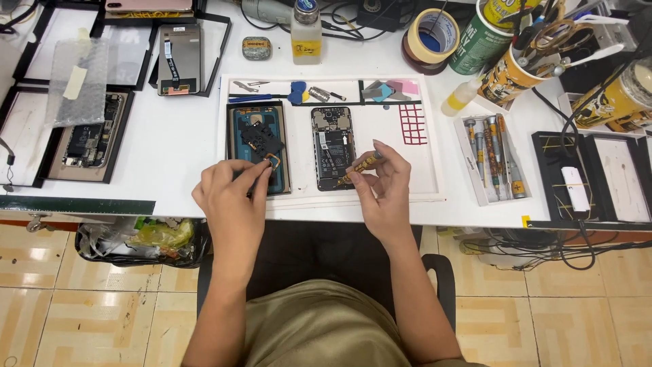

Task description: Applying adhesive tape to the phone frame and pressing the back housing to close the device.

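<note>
Yellow-handled screwdriver (360,167) pinched in right hand (384,185), tip down-left over opened phone (333,147); left hand (227,190) pinches black part (261,144).

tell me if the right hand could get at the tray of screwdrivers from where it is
Probably yes. The right hand holds a small screwdriver over the opened phone, and the screwdriver tray lies just to its right on the table, with only bare white mat between them.

Our one view, from the head, looking down

We look steeply down from above the seated person's lap onto the white workbench (170,143), close enough that the work mat (428,170) fills mid-frame; bench clutter lines the top edge, tiled floor (88,299) the bottom.
</note>
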